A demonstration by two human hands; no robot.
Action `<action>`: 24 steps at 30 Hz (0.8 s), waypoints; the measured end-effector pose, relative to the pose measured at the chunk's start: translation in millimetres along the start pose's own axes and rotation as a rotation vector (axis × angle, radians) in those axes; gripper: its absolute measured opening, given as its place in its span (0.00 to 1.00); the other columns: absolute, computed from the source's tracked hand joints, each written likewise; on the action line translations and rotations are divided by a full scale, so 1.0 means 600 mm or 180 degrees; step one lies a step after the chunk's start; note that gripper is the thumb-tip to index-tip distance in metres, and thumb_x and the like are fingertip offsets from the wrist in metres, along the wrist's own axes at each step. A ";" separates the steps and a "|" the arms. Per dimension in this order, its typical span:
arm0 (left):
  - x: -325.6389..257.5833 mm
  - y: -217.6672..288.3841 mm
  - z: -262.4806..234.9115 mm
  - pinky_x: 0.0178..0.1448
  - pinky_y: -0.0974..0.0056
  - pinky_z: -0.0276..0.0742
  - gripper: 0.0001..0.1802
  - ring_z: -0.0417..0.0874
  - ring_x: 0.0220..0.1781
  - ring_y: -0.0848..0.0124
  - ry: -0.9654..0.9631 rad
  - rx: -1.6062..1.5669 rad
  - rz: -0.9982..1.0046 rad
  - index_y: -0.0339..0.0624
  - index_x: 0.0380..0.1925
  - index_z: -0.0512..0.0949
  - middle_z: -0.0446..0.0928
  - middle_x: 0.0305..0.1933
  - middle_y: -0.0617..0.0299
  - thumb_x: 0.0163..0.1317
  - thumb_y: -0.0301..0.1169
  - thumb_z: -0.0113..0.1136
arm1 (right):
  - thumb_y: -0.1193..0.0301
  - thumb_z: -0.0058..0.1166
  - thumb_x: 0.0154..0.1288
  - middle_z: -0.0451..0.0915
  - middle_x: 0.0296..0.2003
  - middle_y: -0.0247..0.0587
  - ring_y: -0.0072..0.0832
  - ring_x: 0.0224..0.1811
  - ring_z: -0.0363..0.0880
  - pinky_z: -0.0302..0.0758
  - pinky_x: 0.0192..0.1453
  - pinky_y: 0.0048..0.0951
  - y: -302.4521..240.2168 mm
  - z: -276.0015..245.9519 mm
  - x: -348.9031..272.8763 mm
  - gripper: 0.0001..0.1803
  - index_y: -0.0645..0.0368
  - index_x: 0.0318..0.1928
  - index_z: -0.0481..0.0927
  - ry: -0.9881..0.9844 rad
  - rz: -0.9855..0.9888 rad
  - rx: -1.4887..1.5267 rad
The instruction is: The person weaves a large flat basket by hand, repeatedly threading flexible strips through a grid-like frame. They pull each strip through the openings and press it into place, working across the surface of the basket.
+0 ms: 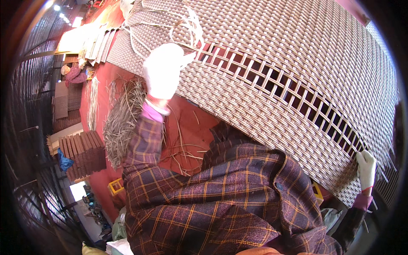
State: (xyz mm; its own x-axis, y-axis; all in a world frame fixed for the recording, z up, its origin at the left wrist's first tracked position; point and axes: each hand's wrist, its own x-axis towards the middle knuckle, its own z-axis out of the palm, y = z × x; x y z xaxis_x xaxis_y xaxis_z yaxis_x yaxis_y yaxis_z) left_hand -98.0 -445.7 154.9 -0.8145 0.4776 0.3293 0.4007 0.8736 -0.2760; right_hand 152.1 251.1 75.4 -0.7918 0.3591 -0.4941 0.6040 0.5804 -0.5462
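Observation:
A large woven panel (272,123) of pale grey-brown flat strips slants across the view before me. A long curved open band (272,78) in its weave shows bare crossing strips with dark gaps. My left hand (163,70), in a white glove washed out by glare, is at the band's left end, with its fingers drawn together; what they pinch is lost in the glare. Loose pale weaving strips (193,25) loop over the panel just above it. At the band's far right end, my right hand (366,168), also white-gloved, has its fingers curled against the panel's edge; anything inside them is hidden.
A bundle of dry strips (125,121) lies on the red floor (187,123) at left, with scattered strands nearby. Farther left stand stacked brown slatted pieces (83,153), a yellow frame (115,186) and another person (74,74). Loose strip ends stick out along the panel's right edge.

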 end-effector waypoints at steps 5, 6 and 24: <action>0.074 -0.184 0.069 0.65 0.56 0.85 0.17 0.91 0.59 0.54 0.0609 -0.0116 0.0104 0.41 0.59 0.88 0.90 0.58 0.49 0.75 0.35 0.66 | 0.65 0.60 0.79 0.66 0.16 0.26 0.15 0.12 0.62 0.57 0.17 0.26 -0.024 -0.005 0.000 0.20 0.59 0.27 0.76 -0.0036 0.0089 0.0070; 0.087 -0.201 0.091 0.66 0.56 0.84 0.20 0.90 0.59 0.55 0.0755 -0.0221 0.0119 0.42 0.62 0.86 0.89 0.59 0.49 0.74 0.36 0.67 | 0.65 0.60 0.79 0.66 0.16 0.26 0.15 0.12 0.62 0.57 0.16 0.26 -0.029 -0.006 0.000 0.20 0.59 0.27 0.76 -0.0039 0.0153 0.0071; 0.176 -0.250 -0.024 0.64 0.60 0.84 0.19 0.87 0.60 0.64 -0.1628 -0.3806 0.1008 0.35 0.65 0.82 0.84 0.57 0.56 0.81 0.34 0.58 | 0.65 0.59 0.78 0.65 0.15 0.25 0.15 0.11 0.61 0.56 0.14 0.25 -0.034 -0.001 0.009 0.20 0.55 0.26 0.72 -0.0039 0.0251 0.0083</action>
State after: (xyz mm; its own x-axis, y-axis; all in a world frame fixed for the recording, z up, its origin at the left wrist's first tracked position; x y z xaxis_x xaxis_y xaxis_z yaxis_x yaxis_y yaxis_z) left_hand -237.9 -525.0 244.1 -0.5780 0.8147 -0.0469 0.5047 0.4020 0.7640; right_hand 135.5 241.9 84.0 -0.7406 0.3939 -0.5443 0.6667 0.5313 -0.5227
